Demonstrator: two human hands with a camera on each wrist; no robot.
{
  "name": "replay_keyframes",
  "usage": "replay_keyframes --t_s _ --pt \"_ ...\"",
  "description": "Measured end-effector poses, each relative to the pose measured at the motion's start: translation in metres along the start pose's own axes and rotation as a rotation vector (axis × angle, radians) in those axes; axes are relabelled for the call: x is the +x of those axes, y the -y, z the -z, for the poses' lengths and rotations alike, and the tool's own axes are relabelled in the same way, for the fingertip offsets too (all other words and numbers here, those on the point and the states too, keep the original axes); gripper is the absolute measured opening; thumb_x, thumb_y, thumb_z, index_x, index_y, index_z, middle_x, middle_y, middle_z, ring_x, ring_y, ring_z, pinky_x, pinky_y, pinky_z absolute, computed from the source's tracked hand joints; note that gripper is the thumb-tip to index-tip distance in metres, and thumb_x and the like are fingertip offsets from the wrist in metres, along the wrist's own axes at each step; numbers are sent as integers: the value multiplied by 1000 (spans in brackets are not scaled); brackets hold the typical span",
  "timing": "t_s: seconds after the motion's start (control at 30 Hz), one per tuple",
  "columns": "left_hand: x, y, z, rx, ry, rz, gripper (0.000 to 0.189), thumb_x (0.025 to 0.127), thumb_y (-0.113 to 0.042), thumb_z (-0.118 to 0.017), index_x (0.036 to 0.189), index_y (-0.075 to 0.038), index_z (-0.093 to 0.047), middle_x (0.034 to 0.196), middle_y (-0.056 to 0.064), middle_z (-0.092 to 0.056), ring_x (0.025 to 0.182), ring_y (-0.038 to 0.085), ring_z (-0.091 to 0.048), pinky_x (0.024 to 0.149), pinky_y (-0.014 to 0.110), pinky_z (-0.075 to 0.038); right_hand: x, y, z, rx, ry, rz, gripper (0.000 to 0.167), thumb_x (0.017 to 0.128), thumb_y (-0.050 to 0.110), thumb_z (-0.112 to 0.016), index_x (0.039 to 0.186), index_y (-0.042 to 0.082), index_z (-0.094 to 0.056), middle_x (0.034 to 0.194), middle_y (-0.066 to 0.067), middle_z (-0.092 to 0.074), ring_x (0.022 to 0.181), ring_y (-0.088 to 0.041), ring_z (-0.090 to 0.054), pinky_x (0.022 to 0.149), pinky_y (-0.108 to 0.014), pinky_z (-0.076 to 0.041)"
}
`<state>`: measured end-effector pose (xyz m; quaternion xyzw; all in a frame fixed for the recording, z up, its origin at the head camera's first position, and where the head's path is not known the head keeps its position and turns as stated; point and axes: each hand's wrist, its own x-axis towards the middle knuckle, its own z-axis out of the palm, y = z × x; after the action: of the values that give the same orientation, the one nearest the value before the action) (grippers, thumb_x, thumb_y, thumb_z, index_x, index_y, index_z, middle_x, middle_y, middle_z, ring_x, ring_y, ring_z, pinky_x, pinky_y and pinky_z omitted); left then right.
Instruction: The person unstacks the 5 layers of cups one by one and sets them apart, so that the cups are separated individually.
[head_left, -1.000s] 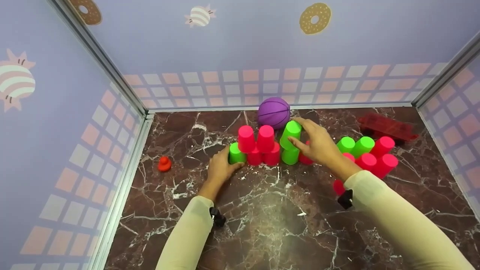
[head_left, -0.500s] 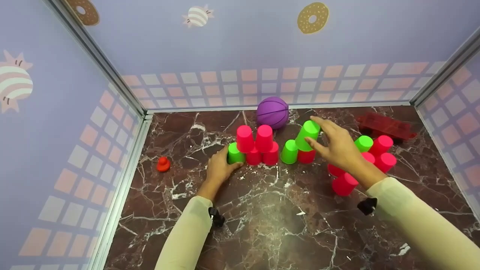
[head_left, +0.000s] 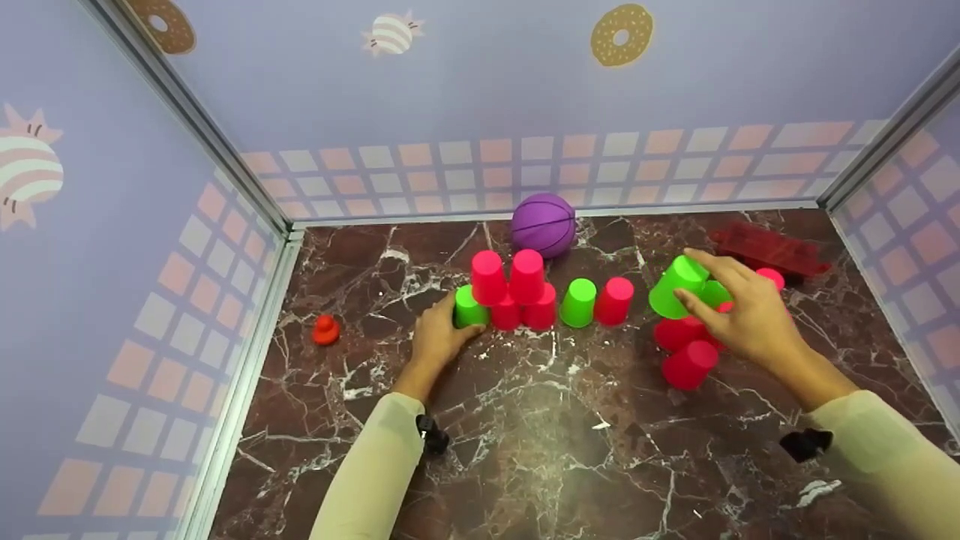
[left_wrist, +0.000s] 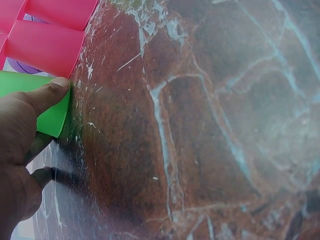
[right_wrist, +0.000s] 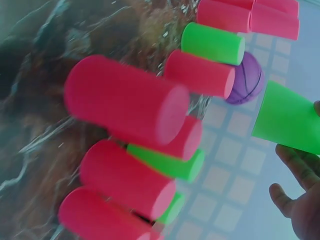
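Observation:
My left hand (head_left: 439, 334) holds an upside-down green cup (head_left: 470, 306) at the left end of a row, its thumb across the near side low down, as the left wrist view also shows. Beside that cup, two pink cups (head_left: 538, 309) stand with two more pink cups (head_left: 527, 274) on top of them. My right hand (head_left: 754, 319) grips another green cup (head_left: 677, 288) between thumb and fingers, tilted and lifted above the table; in the right wrist view this lifted cup (right_wrist: 287, 120) is apart from the rest. A green cup (head_left: 578, 304) and a pink cup (head_left: 615, 301) stand between the hands.
More pink cups (head_left: 690, 365) and green ones cluster at the right, partly behind my right hand. A purple ball (head_left: 544, 225) sits near the back wall. A translucent red object (head_left: 772, 249) lies at the back right, and a small red duck (head_left: 325, 330) at the left.
My right hand has lifted the green cup off the one below and carried it right, over the pink cup and toward the right-hand cluster. My left hand has stayed at its cup.

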<state>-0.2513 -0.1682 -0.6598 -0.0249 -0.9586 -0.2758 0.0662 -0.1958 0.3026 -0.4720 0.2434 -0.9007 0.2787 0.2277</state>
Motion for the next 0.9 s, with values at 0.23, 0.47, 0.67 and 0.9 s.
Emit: replay_keyframes --t_s 0.23,0.47,0.67,0.9 --pt "-5 -13 13 -56 -18 0 75 82 -48 -96 143 -17 -67 121 17 -81 109 43 -78 94 65 -59 -26 -20 21 -52 -53 7 66 83 3 -94 145 3 -70 113 -21 -79 71 -9 -49 65 -11 -37" --pt "-3 -4 3 -7 -5 -1 78 83 -52 -94 147 -19 -65 126 13 -81 114 39 -78 98 63 -58 -55 -33 32 -85 -66 -32 68 77 3 -96 141 4 -73 122 -25 -79 75 -25 -67 77 -5 -40" --pt "-1 0 -1 27 -20 -7 78 82 -53 -95 146 -19 -66 124 13 -81 113 39 -78 96 62 -59 -72 -40 36 -104 -73 -26 65 75 4 -95 137 2 -75 118 -24 -80 77 -18 -64 69 -13 -45" --pt "-1 -2 0 11 -6 7 77 82 -55 -94 144 -21 -66 125 12 -81 115 40 -78 99 62 -58 -87 -46 34 -78 -63 -59 66 76 4 -94 138 4 -74 114 -21 -80 99 11 -58 87 -3 -41"
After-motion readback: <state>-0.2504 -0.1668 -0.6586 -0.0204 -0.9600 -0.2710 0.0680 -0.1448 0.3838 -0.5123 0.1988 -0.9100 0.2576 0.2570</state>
